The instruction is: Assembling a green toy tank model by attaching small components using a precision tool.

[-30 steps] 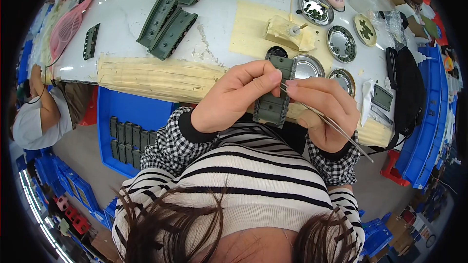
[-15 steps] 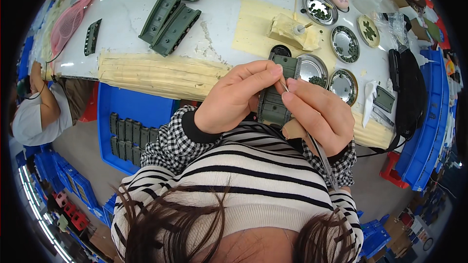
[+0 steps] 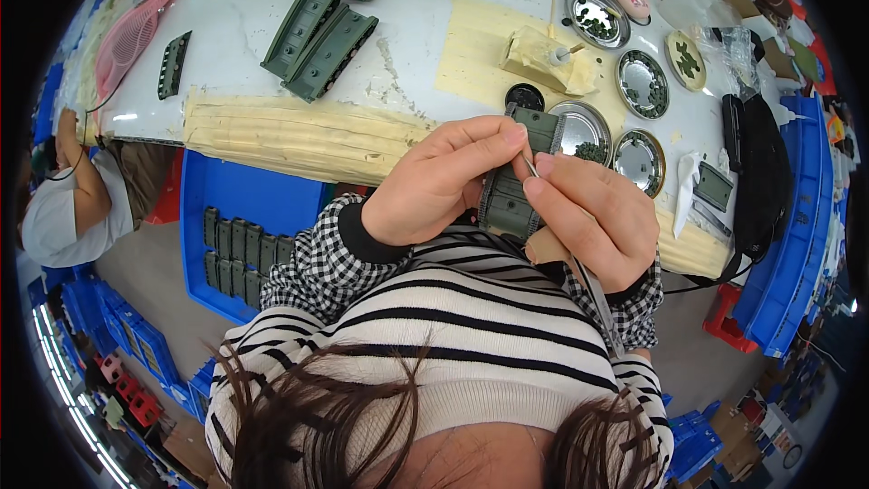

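A dark green model tank hull (image 3: 509, 206) with tracks along its sides is held close to my chest, at the front edge of the table. My left hand (image 3: 425, 183) is closed on it from the left, with thumb and forefinger meeting over its top. In my right hand (image 3: 597, 213), metal tweezers (image 3: 597, 301) are pinched, their rear end pointing down toward my sleeve. The tips meet the left fingertips above the hull. Any small piece between them is hidden by the fingers. Part of the hull's underside is also covered.
Small round metal dishes (image 3: 642, 83) of tiny green parts stand at right, near a yellowish block (image 3: 543, 62) and a black round pot (image 3: 525, 97). Several green hulls (image 3: 330, 54) lie back left. A blue crate (image 3: 258, 183) holds more parts below the table. Another person (image 3: 77, 208) sits far left.
The whole view has shifted very slightly. Both hands keep almost the same pose around the hull and tweezers.
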Demonstrator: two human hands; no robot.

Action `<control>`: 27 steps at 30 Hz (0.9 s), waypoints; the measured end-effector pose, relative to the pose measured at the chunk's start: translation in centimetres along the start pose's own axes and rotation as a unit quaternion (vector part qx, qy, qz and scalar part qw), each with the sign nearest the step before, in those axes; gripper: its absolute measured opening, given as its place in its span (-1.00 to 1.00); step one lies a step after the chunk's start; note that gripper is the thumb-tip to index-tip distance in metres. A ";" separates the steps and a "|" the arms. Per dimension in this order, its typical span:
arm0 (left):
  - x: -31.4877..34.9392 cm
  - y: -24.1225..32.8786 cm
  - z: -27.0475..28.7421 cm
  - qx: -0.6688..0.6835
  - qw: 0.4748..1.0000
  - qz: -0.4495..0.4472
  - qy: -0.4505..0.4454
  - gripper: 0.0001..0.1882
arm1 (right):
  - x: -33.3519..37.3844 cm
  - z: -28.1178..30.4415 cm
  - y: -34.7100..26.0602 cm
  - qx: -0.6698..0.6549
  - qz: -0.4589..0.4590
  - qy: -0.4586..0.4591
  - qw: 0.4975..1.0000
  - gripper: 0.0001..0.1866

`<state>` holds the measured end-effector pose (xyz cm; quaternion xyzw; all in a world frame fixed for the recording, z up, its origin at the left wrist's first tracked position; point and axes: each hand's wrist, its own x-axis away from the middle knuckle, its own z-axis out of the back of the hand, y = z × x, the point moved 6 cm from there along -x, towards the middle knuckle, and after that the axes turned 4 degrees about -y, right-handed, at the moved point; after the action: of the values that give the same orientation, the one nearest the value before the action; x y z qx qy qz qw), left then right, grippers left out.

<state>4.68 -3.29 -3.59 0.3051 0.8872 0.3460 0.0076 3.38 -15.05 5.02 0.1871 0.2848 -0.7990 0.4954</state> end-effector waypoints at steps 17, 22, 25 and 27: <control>0.2 -0.1 -0.1 -0.003 0.999 0.034 -0.020 -0.69 | -0.1 0.1 0.0 -0.008 0.019 -0.005 1.000 -0.73; 0.4 0.2 0.1 0.008 0.999 0.008 -0.040 -0.75 | 1.2 0.7 1.7 -0.091 -0.108 0.060 0.988 -0.80; 1.2 1.5 0.1 -0.064 0.996 -0.055 0.009 -0.52 | 2.8 0.3 4.3 -0.153 -0.256 0.145 0.944 -0.83; 1.4 2.6 1.1 -0.074 0.991 -0.111 0.029 -0.34 | 3.4 -1.4 5.8 -0.225 -0.334 0.178 0.898 -0.83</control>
<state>5.15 -0.35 -2.54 0.1935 0.8872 0.4166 0.0430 7.10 -18.50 0.38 0.1037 0.5860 -0.7855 0.1699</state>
